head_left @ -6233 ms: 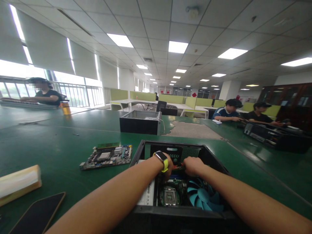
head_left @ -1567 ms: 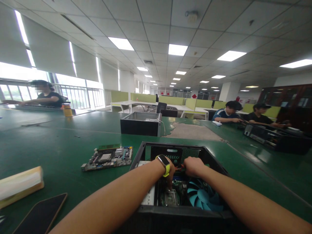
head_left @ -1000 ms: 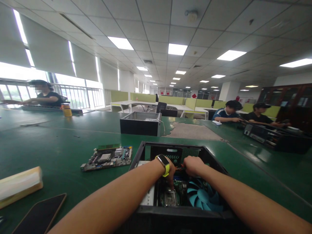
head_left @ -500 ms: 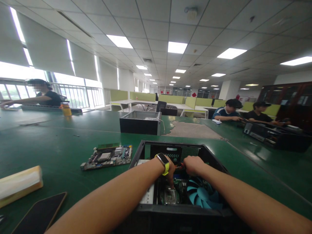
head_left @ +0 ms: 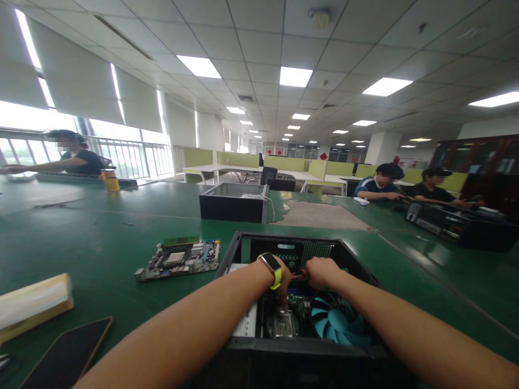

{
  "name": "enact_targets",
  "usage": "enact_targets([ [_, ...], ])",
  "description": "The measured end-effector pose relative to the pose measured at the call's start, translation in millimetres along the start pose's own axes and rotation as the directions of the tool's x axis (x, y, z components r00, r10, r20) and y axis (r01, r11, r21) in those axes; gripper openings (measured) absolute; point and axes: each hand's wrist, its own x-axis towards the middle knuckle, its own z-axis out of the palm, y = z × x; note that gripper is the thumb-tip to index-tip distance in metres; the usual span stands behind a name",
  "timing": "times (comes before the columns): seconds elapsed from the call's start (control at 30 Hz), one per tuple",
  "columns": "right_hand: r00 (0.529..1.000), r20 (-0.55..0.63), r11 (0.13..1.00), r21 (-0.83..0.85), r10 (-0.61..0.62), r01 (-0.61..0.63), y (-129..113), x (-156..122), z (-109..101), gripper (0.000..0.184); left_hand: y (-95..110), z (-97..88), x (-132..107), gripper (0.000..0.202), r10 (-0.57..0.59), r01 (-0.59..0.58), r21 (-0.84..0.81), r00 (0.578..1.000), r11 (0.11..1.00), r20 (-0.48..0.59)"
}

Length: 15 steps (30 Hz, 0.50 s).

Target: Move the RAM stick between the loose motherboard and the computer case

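Note:
Both my hands reach into an open black computer case [head_left: 302,348]. My left hand [head_left: 285,278], below a watch with a yellow-green strap [head_left: 276,278], points downward with one finger close to the CPU socket [head_left: 283,324]; its other fingers are bent and mostly hidden. My right hand [head_left: 322,273] is closed in a fist near the rear wall, its fingertips at some red-orange cables [head_left: 299,275] that run between the hands. A fan with turquoise blades [head_left: 339,326] sits below my right wrist. Part of a green circuit board shows beneath the hands.
A loose motherboard [head_left: 178,260] lies left of the case on the green table [head_left: 121,237]. A second case [head_left: 233,206] stands behind. At left are a pack of tissues [head_left: 36,305] and a dark flat panel [head_left: 67,354]. Co-workers sit farther off, two beside another case [head_left: 466,224].
My hands stay almost in place inside the case; the left finger seems to shift slightly. The view tilts a little. The person at far left has stretched an arm further out.

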Motion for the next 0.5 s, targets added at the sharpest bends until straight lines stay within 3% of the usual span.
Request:
enact_targets([
  [0.37, 1.0, -0.02, 1.0, -0.013, -0.022, 0.022, 0.8, 1.9, 3.2, 0.032, 1.4, 1.1, -0.4, 0.067, -0.004, 0.005, 0.03, 0.999, 1.0, -0.049],
  [0.5, 0.999, -0.02, 0.999, -0.015, -0.032, 0.032, 0.8, 3.7, 6.0, 0.031, 0.7, 1.7, 2.9, 0.066, 0.019, -0.018, 0.051, 1.0, 0.999, -0.022],
])
